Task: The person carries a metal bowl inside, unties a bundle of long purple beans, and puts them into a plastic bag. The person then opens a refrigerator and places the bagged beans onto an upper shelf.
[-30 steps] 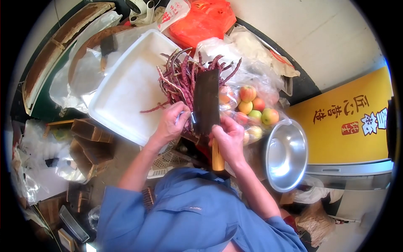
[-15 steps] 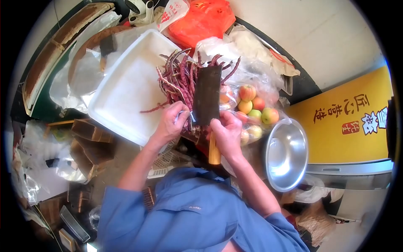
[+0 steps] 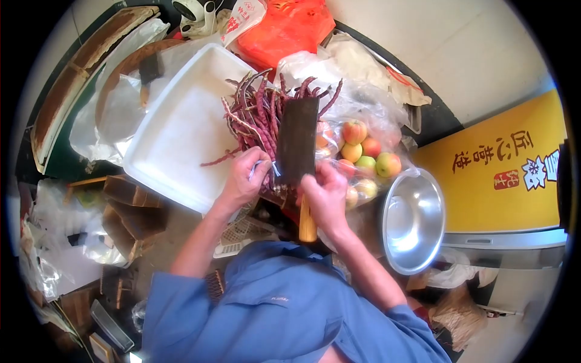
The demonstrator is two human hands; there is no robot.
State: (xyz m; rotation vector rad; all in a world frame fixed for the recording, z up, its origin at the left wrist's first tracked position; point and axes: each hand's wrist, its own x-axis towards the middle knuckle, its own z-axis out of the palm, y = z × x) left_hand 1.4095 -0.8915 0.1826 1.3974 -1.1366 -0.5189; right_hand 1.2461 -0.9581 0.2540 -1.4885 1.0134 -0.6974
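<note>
A bunch of long purple beans (image 3: 260, 118) lies over the right edge of a white plastic tub (image 3: 175, 133). My left hand (image 3: 245, 178) is closed in a pinch at the near end of the bunch, on a thin pale blue-white tie (image 3: 275, 169). My right hand (image 3: 327, 190) is closed at the top of the wooden handle of a cleaver (image 3: 298, 142). The broad dark blade points away from me, in front of the right part of the beans. The handle's butt sticks out below my fingers, which partly hide their grip.
Several apples (image 3: 366, 148) in clear plastic lie right of the blade. A steel bowl (image 3: 413, 221) stands farther right, near a yellow panel (image 3: 484, 175). Behind the beans is a red plastic bag (image 3: 284, 33). Cardboard boxes (image 3: 130, 209) stand at the left.
My right hand and the cleaver have shifted slightly toward me. My left hand keeps its pinch in nearly the same place. The whole view has moved a little.
</note>
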